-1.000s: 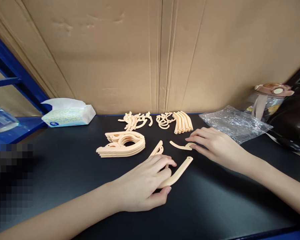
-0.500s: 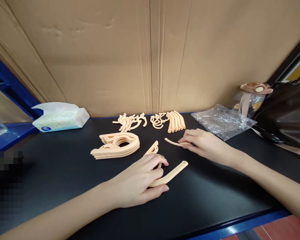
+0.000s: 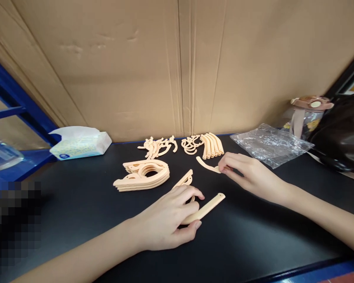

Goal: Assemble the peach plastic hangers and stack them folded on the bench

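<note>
My left hand (image 3: 168, 218) is closed around a beige plastic folding hanger (image 3: 210, 206) lying on the black tabletop. Its arms stick out past my fingers, and its middle is hidden under them. Farther right, my right hand (image 3: 247, 171) pinches one end of a loose curved hanger arm (image 3: 205, 163), whose free end points left. Beyond my left hand sits a neat stack of folded hangers (image 3: 146, 182). Behind these lie a row of curved hanger arms (image 3: 212, 146), a pile of small hook-like parts (image 3: 155, 148) and several thin curved parts (image 3: 189, 145).
A tissue pack (image 3: 81, 145) stands at the back left. At the back right are a crumpled clear plastic bag (image 3: 273, 144), a drinking bottle (image 3: 308, 118) and a dark bag (image 3: 342, 133). A cardboard wall (image 3: 129, 78) closes off the far side of the table.
The whole view has shifted slightly. The hanger arm in my right hand is tilted a little more, with its free end farther up. My left hand keeps its hold.
</note>
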Demonstrator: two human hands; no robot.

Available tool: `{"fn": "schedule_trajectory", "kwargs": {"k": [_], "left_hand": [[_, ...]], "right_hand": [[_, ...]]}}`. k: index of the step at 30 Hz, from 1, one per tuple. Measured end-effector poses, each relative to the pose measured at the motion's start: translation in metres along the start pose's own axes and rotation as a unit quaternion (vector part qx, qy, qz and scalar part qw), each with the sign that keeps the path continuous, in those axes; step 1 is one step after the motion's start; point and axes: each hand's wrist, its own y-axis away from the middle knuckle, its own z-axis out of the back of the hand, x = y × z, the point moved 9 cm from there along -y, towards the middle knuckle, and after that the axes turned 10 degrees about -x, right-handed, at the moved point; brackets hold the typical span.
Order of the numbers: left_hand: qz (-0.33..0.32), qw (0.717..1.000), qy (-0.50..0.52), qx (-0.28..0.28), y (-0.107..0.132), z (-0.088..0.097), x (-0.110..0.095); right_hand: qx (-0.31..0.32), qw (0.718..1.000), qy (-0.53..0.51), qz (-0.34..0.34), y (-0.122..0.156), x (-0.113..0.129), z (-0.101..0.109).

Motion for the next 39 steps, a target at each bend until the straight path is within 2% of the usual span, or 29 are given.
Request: {"fn": "schedule_trajectory", "kwargs": {"k": [5,9,16,19,24,39], "left_hand": [[0.004,1.000,-0.001,0.003,0.000,-0.001,0.000],[-0.005,1.000,-0.008,0.006,0.000,0.000,-0.002],[-0.014,1.000,-0.028,-0.005,0.000,-0.001,-0.001],[-0.008,1.000,-0.025,0.007,0.000,-0.004,0.001],[-0.002,1.000,-0.016,0.005,-0.001,-0.003,0.003],[0.011,1.000,-0.010,-0.001,-0.002,0.001,0.005]], "right_hand": [[-0.028,0.998,-0.061,0.007,0.000,0.002,0.008],[-0.024,0.996,-0.089,0.014,0.000,0.004,0.009],[-0.023,0.998,-0.017,0.057,0.003,0.007,0.002],[-0.040,0.997,0.011,0.071,0.003,0.011,0.008],[-0.081,0.995,0.017,0.046,0.003,0.012,0.022],[0.057,0.998,0.004,-0.011,0.007,0.005,-0.005]]}}
